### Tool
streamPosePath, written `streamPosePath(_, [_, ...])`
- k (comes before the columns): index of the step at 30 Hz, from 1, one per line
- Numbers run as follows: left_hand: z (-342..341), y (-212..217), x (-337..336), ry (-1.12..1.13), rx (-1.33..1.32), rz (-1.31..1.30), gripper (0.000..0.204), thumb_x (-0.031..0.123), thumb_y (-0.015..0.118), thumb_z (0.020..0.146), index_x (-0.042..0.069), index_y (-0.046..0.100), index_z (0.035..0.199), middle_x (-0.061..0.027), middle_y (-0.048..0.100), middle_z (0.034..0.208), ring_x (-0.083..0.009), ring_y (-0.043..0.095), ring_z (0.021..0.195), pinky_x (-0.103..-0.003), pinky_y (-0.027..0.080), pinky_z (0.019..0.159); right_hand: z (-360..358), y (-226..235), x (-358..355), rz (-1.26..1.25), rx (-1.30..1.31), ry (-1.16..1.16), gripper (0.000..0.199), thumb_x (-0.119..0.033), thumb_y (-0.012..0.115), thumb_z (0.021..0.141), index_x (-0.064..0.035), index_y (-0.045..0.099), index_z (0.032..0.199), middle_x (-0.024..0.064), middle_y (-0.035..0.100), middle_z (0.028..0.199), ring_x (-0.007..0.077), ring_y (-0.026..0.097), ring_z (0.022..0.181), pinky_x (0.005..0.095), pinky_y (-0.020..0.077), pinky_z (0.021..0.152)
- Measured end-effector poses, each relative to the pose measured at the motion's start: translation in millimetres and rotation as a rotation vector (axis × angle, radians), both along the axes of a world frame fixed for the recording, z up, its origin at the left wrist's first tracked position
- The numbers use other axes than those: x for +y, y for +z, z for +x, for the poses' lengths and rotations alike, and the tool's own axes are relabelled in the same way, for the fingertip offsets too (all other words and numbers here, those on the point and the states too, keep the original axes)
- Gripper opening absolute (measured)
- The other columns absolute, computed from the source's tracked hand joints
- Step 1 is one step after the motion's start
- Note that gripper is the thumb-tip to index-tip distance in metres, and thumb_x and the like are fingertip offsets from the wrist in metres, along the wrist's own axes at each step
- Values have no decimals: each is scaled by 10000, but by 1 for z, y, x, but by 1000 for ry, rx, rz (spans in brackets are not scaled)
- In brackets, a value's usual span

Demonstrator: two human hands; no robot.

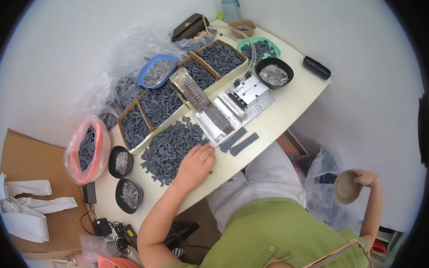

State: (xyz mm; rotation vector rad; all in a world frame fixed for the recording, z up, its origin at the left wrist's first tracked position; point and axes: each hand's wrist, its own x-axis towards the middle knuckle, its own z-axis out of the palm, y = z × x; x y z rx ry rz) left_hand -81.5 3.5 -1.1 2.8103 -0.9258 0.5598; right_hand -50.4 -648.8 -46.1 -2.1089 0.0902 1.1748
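My left hand (196, 167) lies over the right side of a heap of small dark grey parts (165, 152) on the table. Its fingers are loosely stretched and rest at the heap's edge, holding nothing I can make out. Out to the right, beyond the table, my right hand (366, 178) grips the rim of a tan bowl (347, 188). The bowl is tilted and appears to have nothing in it. Beyond my left hand stands a metal fixture (232, 109) with a white slotted block. Two dark toothed strips (243, 144) lie beside it.
Divided cardboard trays (161, 105) hold more dark parts. Black bowls (129, 196) and a blue basket (157, 71) contain thin metal pieces. A green tray (259, 49), glasses case (316, 67) and bluish mug (230, 8) stand farther back. Plastic bags (327, 170) hang below my right.
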Motion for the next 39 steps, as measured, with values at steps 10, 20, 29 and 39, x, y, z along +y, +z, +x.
streamPosePath(10, [-16,15,-3,242,-39,-8,218,16,571,705,46,580,921,-94,613,1050,-272,566,1094,-437,428,971,0,-80,33,-603,-469,463,341,-252,674,776,-18,630,1020,225,652,906,322,655,856,402,526,718])
streamPosePath(20, [-24,4,-4,252,-50,-33,146,28,586,721,45,577,865,-97,631,1064,-271,580,1092,-435,451,946,8,-150,442,445,-536,936,295,-210,626,848,-100,628,1121,174,627,1050,357,586,1001,419,474,877])
streamPosePath(29, [1,5,-7,201,17,69,169,77,548,777,18,552,935,-114,586,1173,-280,540,1166,-426,392,1027,19,-127,430,534,-787,998,133,-141,644,817,-80,661,935,141,656,903,286,629,867,394,491,794])
streamPosePath(39, [-11,26,-22,412,140,-678,128,-22,621,801,25,594,917,-103,615,939,-240,612,845,-354,483,749,72,76,404,993,226,159,336,-8,530,913,34,519,1246,111,602,1173,181,605,1070,275,492,931])
